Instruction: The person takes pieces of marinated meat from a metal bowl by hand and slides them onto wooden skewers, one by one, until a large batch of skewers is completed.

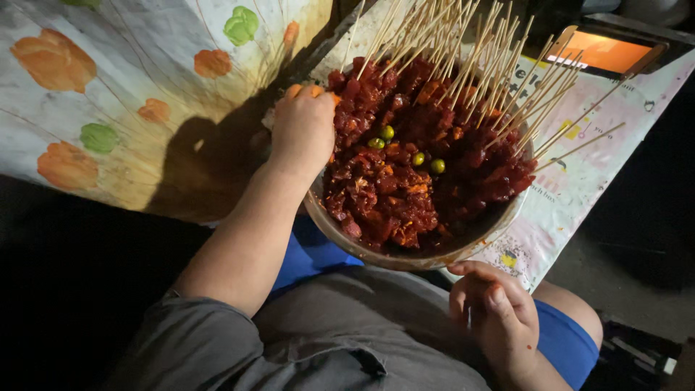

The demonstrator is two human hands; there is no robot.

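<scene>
At far left, floral cloth (pixel 108 108) with orange and green blotches. Left hand (pixel 302 130) curled over bowl (pixel 405 259) rim, gripping it. Bowl holds red marinated meat (pixel 405 181), small green fruits (pixel 387 132), bamboo skewers (pixel 470 51). Right hand (pixel 496 311) below bowl, fingers pressed together around something unclear. Printed white-pink sheet (pixel 579 174) underneath; glowing orange rectangular panel (pixel 604 52) at far right.

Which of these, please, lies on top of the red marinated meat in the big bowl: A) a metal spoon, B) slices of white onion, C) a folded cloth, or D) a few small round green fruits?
D: a few small round green fruits sit on the red marinated meat in the big bowl, in front of the wooden skewers standing at its far side.
</scene>
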